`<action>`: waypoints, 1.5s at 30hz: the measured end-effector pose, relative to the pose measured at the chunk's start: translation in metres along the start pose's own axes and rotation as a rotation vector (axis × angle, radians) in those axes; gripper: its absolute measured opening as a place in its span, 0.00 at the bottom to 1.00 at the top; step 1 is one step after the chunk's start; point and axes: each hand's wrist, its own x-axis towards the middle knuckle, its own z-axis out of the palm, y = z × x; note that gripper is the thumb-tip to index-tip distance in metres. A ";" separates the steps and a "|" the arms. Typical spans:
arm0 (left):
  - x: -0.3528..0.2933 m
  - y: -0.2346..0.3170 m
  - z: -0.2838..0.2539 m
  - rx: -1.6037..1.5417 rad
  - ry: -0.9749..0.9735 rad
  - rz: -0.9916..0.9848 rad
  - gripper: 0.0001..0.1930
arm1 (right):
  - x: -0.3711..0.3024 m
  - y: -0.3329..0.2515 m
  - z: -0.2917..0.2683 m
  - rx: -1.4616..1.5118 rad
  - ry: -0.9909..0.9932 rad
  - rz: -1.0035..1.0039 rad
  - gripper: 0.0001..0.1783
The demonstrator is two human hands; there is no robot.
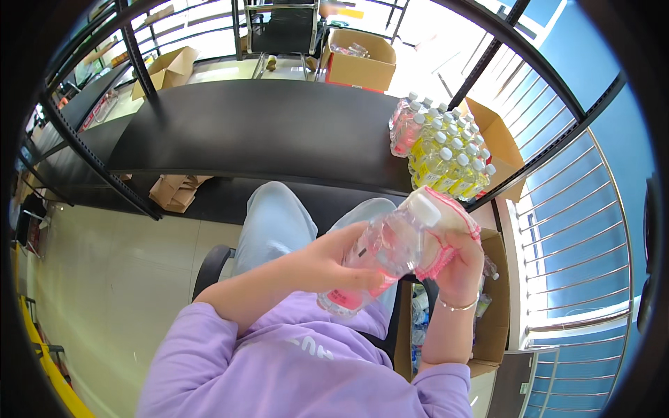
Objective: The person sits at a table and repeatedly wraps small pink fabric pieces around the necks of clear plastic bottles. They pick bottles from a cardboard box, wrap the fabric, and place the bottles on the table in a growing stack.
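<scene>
Over my lap, my left hand (333,260) is wrapped round a clear plastic bottle (394,245) with a pink label and a white cap. The bottle is tilted, its cap end up and to the right. My right hand (463,268) is closed on a white cloth (451,217) with pink edging, right beside the cap and shoulder of the bottle. The cloth hides most of the right fingers. Whether it presses on the bottle or only hangs next to it, I cannot tell.
Several capped bottles with yellow labels (453,150) and pink labels (403,129) stand at the right end of a black shelf table (265,125). An open carton (495,327) of bottles sits by my right side. Another carton (359,68) lies beyond the table. Metal railings (571,240) run along the right.
</scene>
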 end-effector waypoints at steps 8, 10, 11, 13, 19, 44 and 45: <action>-0.008 -0.001 -0.001 0.019 0.095 -0.005 0.32 | -0.012 0.010 -0.002 0.431 -0.421 0.143 0.33; -0.007 0.008 0.001 -0.052 0.085 -0.026 0.36 | -0.009 0.007 -0.004 0.339 -0.362 0.184 0.35; -0.007 0.008 0.001 -0.045 0.093 -0.032 0.36 | -0.004 0.005 -0.006 0.203 -0.325 0.183 0.36; -0.007 0.009 0.003 -0.031 0.109 -0.044 0.36 | -0.003 0.006 -0.008 -0.087 -0.258 0.097 0.34; -0.009 -0.001 0.010 0.506 0.182 -0.162 0.32 | -0.006 0.020 0.000 -0.601 -0.099 -0.059 0.23; -0.009 -0.034 0.007 -0.334 -0.381 -0.397 0.34 | -0.010 0.014 -0.005 -0.714 -0.418 -0.709 0.08; -0.010 -0.047 0.005 -0.501 -0.436 -0.471 0.34 | -0.010 0.015 -0.004 -0.659 -0.456 -0.750 0.08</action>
